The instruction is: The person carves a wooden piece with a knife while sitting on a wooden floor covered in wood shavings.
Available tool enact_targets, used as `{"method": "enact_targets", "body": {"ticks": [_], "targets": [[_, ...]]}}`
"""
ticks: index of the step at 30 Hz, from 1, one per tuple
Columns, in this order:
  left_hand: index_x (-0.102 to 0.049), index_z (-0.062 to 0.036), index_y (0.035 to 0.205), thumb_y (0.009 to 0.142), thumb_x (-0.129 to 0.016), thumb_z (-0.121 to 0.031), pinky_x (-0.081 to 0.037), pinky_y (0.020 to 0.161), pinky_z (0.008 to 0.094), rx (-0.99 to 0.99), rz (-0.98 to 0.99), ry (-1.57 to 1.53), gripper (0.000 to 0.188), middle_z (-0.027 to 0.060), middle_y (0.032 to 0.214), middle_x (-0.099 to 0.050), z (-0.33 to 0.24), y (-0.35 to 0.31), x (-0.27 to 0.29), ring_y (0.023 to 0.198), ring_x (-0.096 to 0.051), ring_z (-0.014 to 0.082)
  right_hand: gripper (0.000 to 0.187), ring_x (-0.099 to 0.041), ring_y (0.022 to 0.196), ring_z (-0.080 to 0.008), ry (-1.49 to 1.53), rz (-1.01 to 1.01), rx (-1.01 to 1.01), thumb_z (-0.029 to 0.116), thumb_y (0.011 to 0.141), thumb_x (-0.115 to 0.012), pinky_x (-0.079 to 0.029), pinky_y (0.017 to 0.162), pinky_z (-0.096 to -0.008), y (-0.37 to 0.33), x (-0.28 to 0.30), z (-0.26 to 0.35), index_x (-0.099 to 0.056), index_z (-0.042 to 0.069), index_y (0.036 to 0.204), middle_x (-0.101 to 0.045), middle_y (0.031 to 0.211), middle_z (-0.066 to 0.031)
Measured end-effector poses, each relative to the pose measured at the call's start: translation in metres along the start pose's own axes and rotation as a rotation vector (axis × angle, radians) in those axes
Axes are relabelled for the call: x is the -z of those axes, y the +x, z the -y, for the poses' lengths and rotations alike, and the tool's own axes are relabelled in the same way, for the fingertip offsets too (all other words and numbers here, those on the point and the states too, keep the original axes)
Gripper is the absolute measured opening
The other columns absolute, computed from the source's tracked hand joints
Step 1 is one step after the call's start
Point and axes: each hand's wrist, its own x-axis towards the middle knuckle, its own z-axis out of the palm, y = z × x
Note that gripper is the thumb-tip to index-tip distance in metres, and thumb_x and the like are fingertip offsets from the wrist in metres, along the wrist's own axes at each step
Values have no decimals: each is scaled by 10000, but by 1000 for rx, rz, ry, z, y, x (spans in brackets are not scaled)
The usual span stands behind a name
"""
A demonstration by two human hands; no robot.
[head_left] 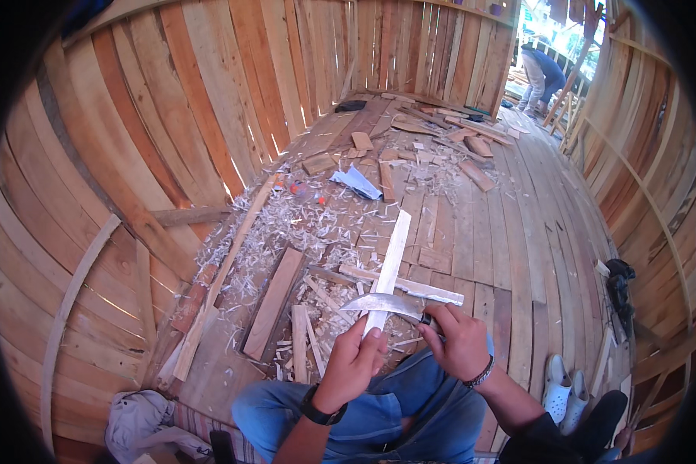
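Observation:
My left hand [353, 360] is closed round the lower end of a pale, flat wooden stick [395, 249], which points up and away from me. In my right hand [458, 340] is the dark handle of a curved knife [377, 302]. Its wide metal blade lies across the stick just above my left fingers, with the tip toward the left. Whether the edge bites into the wood I cannot tell. Both hands are over my lap, above my blue jeans [433, 402].
Wood shavings [286, 220] cover the plank floor ahead and left. A brown board [274, 301] and a long strip [224, 278] lie there. Offcuts [472, 147] are scattered farther off. Pale clogs [562, 394] stand at my right, a grey cloth [139, 421] at left. A person [541, 77] bends beyond the doorway.

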Motion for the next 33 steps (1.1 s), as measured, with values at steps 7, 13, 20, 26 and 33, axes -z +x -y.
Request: {"method": "enact_targets", "body": {"ticks": [7,13,20,26,33], "targets": [[-504,15,1070,1003,-386,-140,-350,450,201,21,2,-52,207,11,733,-493,-4,0,-2,519,-421,42,235,-608,573,-264,-20,-11,-9,300,833,-657,-461,473,-382,4,-3,1,-616,111,966,-575,722,-59],[-505,12,1032,1000,-394,-141,-349,448,203,11,-3,-38,192,11,731,-490,-2,-2,-2,515,-420,43,231,-608,575,-264,-17,-17,-17,296,825,-665,-464,478,-375,5,-3,2,-617,111,955,-582,735,-62],[-499,3,950,999,-398,-145,-348,442,212,-9,11,10,186,-1,688,-477,-4,-4,-7,505,-419,45,238,-606,578,-271,-15,-64,-19,293,822,-669,-465,488,-372,9,3,-4,-617,101,954,-587,735,-72],[-507,1,909,998,-401,-146,-351,442,217,9,12,-2,202,-1,671,-480,-7,-5,-8,500,-428,43,229,-609,584,-264,-11,-43,-45,287,823,-665,-470,498,-373,10,8,-4,-618,103,951,-590,753,-72],[-507,5,904,998,-407,-152,-360,445,214,32,8,16,209,1,668,-488,-4,-5,-8,502,-440,45,233,-613,606,-281,-18,-40,-29,276,823,-666,-469,493,-382,14,14,-9,-617,89,954,-596,748,-83]]}}
